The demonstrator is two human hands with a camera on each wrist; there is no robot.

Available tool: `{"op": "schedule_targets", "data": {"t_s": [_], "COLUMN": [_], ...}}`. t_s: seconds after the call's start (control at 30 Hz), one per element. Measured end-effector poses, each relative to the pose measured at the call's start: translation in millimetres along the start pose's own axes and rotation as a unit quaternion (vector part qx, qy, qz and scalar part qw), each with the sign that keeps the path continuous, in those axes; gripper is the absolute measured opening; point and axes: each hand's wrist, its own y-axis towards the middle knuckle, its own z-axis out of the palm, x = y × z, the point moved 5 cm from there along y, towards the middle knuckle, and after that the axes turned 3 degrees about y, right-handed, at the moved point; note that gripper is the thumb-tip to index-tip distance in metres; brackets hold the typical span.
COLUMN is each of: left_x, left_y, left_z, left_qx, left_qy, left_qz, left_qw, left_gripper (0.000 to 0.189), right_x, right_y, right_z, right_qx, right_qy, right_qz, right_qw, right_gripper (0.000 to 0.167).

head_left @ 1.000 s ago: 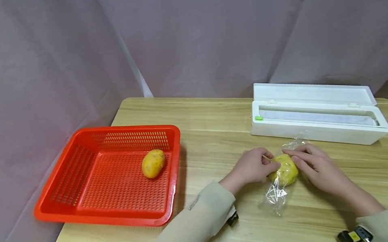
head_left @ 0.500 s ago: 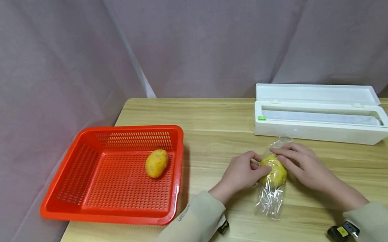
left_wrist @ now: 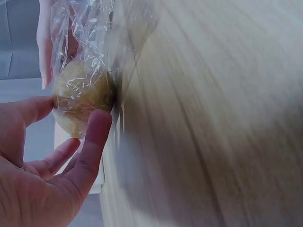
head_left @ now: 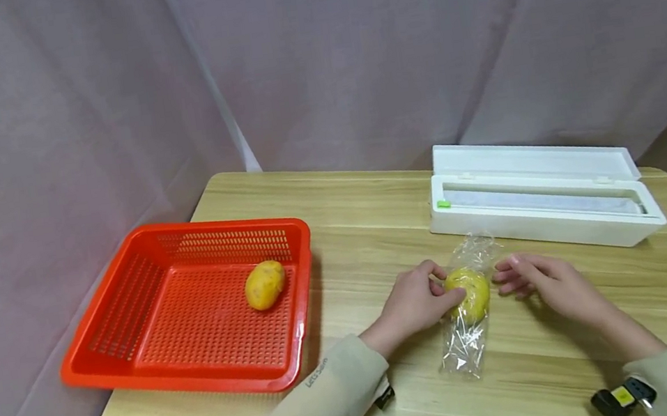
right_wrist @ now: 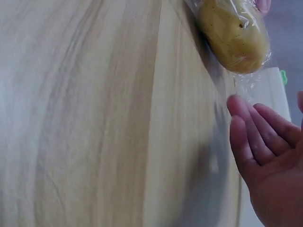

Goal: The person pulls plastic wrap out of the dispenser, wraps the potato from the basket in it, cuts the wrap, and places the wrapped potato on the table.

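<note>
A yellow potato (head_left: pixel 473 293) lies on the table inside clear plastic film (head_left: pixel 467 348), whose loose ends stretch out beyond it toward the back and the front. My left hand (head_left: pixel 412 301) grips the potato from its left side, thumb and fingers spread around it in the left wrist view. Just right of the potato, my right hand (head_left: pixel 548 281) has its fingers loosely extended and holds nothing. In the right wrist view a gap shows between those fingertips (right_wrist: pixel 238 124) and the wrapped potato (right_wrist: pixel 234 38).
A red plastic basket (head_left: pixel 205 383) stands on the left of the wooden table (head_left: pixel 368 231), with another potato (head_left: pixel 265 285) in it. At the back right sits a white film dispenser box (head_left: pixel 539 231), lid up, a roll inside. A grey curtain hangs behind.
My right hand has let go of the wrapped potato and drawn back to the right. The potato has shifted slightly left, and my left hand keeps hold of it.
</note>
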Motion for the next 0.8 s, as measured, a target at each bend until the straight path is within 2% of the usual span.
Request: {"op": "schedule_targets", "data": {"t_s": [0.07, 0.17, 0.37, 0.47, 0.6, 0.7, 0.8], "left_x": [-0.5, -0.9, -1.2, -1.2, -1.4, -1.8, -2.1], "left_y": [-1.0, -2.2, -2.1, -1.8, -0.7, -0.2, -0.8], "left_z": [-0.7, -1.0, -0.1, -0.3, -0.2, -0.3, 0.0], "left_qx": [-0.002, -0.002, -0.005, -0.005, -0.001, 0.0, 0.003], "left_qy": [0.0, 0.0, 0.007, 0.007, 0.001, 0.002, 0.003], "left_qz": [0.003, 0.006, 0.008, 0.007, 0.002, -0.002, -0.004], "left_qw": [1.0, 1.0, 0.9999, 0.9999, 1.0, 1.0, 1.0], "left_gripper": [0.032, 0.031, 0.031, 0.03, 0.03, 0.03, 0.03], "right_x": [-4.5, -7.6, -8.0, -7.6, -5.9, -5.0, -5.6], "right_y": [3.3, 7.0, 12.8, 16.1, 18.1, 19.0, 19.8], "right_z": [3.9, 7.9, 14.3, 17.0, 20.0, 22.6, 25.0], "right_qx": [0.038, 0.072, 0.08, 0.073, 0.069, 0.077, 0.085], "right_qy": [0.053, 0.112, 0.225, 0.289, 0.373, 0.43, 0.462], "right_qz": [0.01, 0.024, 0.054, 0.061, 0.058, 0.045, 0.037], "right_qw": [0.9979, 0.9908, 0.9696, 0.9527, 0.9235, 0.8985, 0.8822], "right_gripper": [0.053, 0.061, 0.072, 0.077, 0.079, 0.063, 0.046]}}
